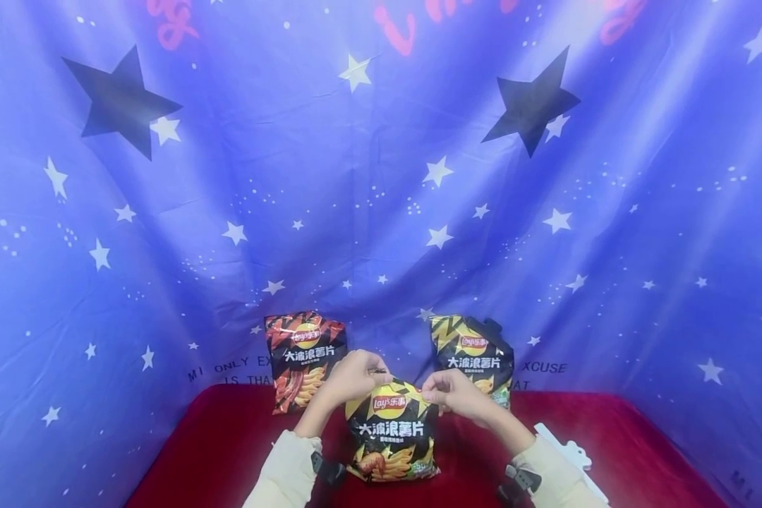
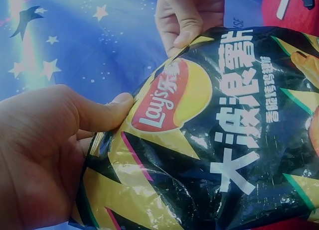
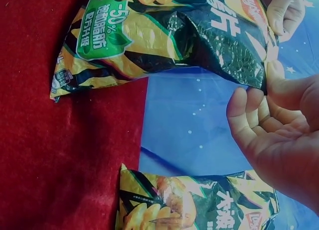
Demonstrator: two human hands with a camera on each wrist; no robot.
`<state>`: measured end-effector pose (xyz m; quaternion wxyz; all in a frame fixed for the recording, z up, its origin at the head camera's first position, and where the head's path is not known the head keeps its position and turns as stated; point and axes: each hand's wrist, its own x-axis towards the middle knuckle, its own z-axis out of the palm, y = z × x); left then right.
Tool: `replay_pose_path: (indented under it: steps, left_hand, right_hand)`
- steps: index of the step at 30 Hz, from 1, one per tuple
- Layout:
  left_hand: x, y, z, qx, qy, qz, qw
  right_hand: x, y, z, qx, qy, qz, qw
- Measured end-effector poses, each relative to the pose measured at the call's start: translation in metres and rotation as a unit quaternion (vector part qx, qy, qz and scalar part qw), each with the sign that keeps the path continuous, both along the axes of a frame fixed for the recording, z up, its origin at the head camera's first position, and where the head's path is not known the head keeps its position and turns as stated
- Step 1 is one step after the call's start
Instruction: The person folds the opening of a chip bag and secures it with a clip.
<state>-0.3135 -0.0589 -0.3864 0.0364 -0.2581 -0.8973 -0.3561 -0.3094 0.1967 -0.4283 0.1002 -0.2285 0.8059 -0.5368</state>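
A black and yellow bag of Lay's potato chips (image 1: 391, 441) is held up by its top edge, its printed front toward the head camera. My left hand (image 1: 355, 375) pinches the top left part of the bag, and in the left wrist view the thumb (image 2: 117, 109) presses on its front near the edge. At the top right corner my right hand (image 1: 458, 397) pinches the bag between thumb (image 3: 284, 85) and fingers. The bag's lower end is at the red cloth in the head view; whether it bears weight there I cannot tell.
Behind, a red and black chip bag (image 1: 281, 367) stands at left and another yellow and black chip bag (image 1: 447, 346) at right, both upright. A white flat object (image 1: 568, 451) lies at the red cloth's (image 1: 616, 430) right side. A blue starry curtain (image 1: 381, 176) hangs behind.
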Motion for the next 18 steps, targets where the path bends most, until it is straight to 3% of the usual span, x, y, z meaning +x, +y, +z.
replay_pose_path:
  steps: [7,18]
  left_hand:
    - [-0.0025,0.004,0.0015,0.011,-0.005,-0.002,0.9999]
    - [-0.0004,0.0057,0.0059,-0.026,0.022,0.031,0.9989]
  right_hand:
    - [0.001,0.0029,0.0043,-0.003,-0.006,0.004,1.0]
    - [-0.0054,0.0021,0.0022,0.002,-0.017,-0.018,0.9997]
